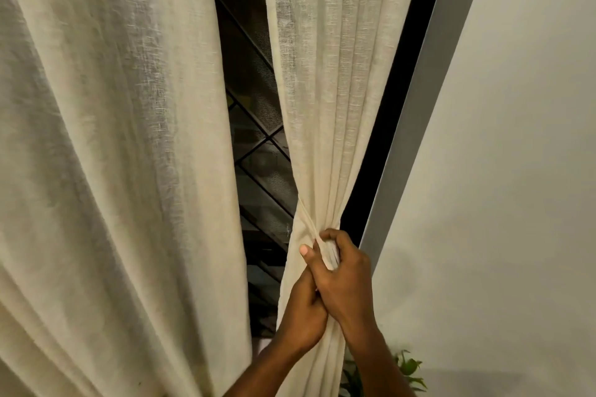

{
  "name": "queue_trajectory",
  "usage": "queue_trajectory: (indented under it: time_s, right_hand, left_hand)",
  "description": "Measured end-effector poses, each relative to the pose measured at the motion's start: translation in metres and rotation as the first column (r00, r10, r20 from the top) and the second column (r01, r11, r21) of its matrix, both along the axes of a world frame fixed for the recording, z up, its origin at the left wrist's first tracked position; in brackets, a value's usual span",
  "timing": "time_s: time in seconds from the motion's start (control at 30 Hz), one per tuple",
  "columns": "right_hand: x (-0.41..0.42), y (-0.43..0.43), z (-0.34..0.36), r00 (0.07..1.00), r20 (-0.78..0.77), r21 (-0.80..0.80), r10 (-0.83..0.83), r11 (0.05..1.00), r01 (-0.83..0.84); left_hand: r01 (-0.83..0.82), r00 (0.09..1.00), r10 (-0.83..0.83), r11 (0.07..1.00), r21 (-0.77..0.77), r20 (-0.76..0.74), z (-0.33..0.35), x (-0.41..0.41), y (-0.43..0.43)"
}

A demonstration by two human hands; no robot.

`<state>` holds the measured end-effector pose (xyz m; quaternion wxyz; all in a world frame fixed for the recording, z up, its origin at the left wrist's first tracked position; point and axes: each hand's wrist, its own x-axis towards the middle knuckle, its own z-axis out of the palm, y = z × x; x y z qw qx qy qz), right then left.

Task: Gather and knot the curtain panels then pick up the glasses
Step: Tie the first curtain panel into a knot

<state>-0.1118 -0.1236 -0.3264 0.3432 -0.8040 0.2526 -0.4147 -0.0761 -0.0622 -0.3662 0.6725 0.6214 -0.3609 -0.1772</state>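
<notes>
Looking at the right curtain panel (325, 106) here, hanging just right of the window grille (254, 151) and squeezed down into a rope low beside it. Got both hands on that bunch: right hand (345, 277) curled round the gathered folds, left hand (303, 309) wrapped just below and touching it, thumb up along the cloth. So neither one spread wide, both clamped on fabric.

Looks like thin, loose-weave linen-type stuff, so guessing light, floppy, zero stiffness, and not slippery either. Won't hold a shape unless squeezed, and probably fans back out wide once let go. Best to take hold right at the narrowed neck with all the pleats together, not at one hem, otherwise only drags a single fold. Worth noting one edge strip pulled taut, slanting down into the grip from the grille side.

Left curtain panel (106, 155) hanging loose and wide on the other side of the grille, well apart from the hands. Probably needs bringing across the grille before any knot. Nothing fragile about the cloth, but maybe go easy on tugging down, can't see the rod.

No glasses anywhere in view, so can't say where to grab those. Bit of green plant (409, 367) poking up below and right of the grille
</notes>
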Motion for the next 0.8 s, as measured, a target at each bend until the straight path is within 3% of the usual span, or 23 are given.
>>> queue_trajectory:
  time_s: [0.27, 0.43, 0.53, 0.7, 0.8]
  right_hand:
    - [0.004, -0.004, 0.016, 0.982, -0.177, 0.015, -0.059, 0.998, 0.063]
    - [0.004, -0.009, 0.017, 0.975, -0.222, 0.001, 0.026, 1.0, -0.026]
    - [0.002, -0.009, 0.017, 0.94, -0.31, 0.014, 0.141, 0.99, -0.144]
    - [-0.005, -0.017, 0.027, 0.875, -0.441, -0.079, 0.201, 0.962, -0.261]
    - [-0.011, -0.024, 0.04, 0.831, -0.498, -0.078, 0.248, 0.941, -0.328]
  left_hand:
    - [-0.247, 0.95, 0.244, 0.969, -0.009, 0.193, -0.006, 0.006, -0.001]
    - [-0.439, 0.824, 0.382, 0.897, 0.046, 0.418, -0.005, 0.007, -0.003]
    - [-0.542, 0.763, 0.47, 0.839, 0.042, 0.445, -0.01, 0.012, -0.012]
    - [-0.354, 0.886, 0.323, 0.934, 0.036, 0.334, -0.006, 0.027, -0.016]
    - [-0.317, 0.905, 0.281, 0.946, 0.064, 0.319, -0.01, 0.031, -0.017]
